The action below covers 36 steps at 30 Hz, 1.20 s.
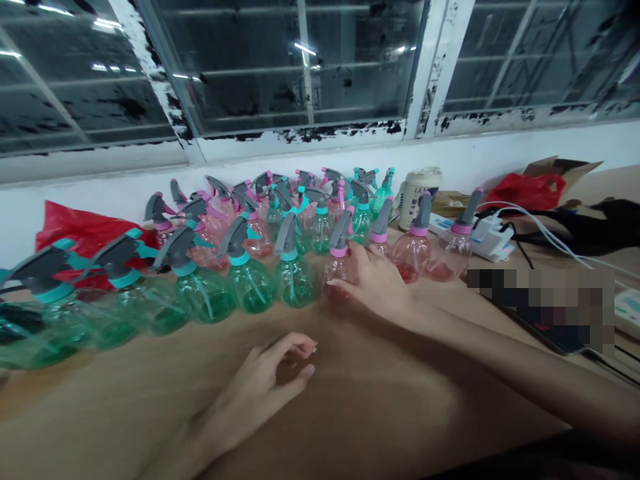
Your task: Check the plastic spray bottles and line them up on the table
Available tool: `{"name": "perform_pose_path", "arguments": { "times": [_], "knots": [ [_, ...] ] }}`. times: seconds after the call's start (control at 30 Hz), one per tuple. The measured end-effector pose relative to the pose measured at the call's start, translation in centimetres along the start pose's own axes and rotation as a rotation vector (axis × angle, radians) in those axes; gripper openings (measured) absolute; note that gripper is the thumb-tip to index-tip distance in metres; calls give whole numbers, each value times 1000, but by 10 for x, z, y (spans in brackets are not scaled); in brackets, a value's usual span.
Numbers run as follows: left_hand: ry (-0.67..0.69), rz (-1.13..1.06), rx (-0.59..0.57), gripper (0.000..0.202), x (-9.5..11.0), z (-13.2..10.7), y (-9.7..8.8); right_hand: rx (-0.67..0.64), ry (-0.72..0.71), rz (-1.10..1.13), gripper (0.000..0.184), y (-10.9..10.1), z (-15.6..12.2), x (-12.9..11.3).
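Observation:
My right hand (377, 283) is wrapped around the body of a pink spray bottle (340, 267) with a grey trigger head, which stands upright in the front row. Over the bare tabletop nearer to me, my left hand (270, 380) hovers with fingers curved and a gap between thumb and fingertips, holding nothing. Left of the held bottle stands a green spray bottle (296, 280) with a turquoise collar, and more green ones continue leftward. To the right of my right hand is another pink spray bottle (411, 253).
Behind the front row, several more pink and green bottles crowd against the wall. A paper cup (419, 193), a power strip (490, 240) with cables, and a dark phone-like device (535, 320) lie to the right. Red plastic bags (85, 233) rest at both sides.

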State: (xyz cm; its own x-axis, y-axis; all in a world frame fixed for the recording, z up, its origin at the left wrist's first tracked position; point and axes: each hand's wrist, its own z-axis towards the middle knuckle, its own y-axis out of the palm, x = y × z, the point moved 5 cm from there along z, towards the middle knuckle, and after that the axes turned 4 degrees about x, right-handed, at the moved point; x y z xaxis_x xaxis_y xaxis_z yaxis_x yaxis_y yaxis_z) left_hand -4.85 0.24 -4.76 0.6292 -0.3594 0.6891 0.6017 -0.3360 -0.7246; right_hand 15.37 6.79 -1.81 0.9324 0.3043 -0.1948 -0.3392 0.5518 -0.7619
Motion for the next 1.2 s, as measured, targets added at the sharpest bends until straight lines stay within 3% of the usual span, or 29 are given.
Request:
{"name": "perform_pose_path", "arguments": {
  "times": [0.4,0.57,0.7,0.87,1.03,1.2],
  "knots": [
    [13,-87,-68,14,9,13,20,-68,110,-55,75,7,14,-2],
    [26,-76,-59,14,13,19,26,-34,32,-3,77,0,5,-3],
    [51,-84,-71,13,19,26,32,41,-31,55,58,-25,-14,6],
    [51,-72,-97,12,36,38,41,-10,55,39,30,-46,-28,39],
    [80,-62,-114,13,54,47,55,-63,273,-57,45,-42,-21,67],
    [103,-59,-112,12,62,48,62,-71,326,-43,63,-24,-6,72]
  ]
}}
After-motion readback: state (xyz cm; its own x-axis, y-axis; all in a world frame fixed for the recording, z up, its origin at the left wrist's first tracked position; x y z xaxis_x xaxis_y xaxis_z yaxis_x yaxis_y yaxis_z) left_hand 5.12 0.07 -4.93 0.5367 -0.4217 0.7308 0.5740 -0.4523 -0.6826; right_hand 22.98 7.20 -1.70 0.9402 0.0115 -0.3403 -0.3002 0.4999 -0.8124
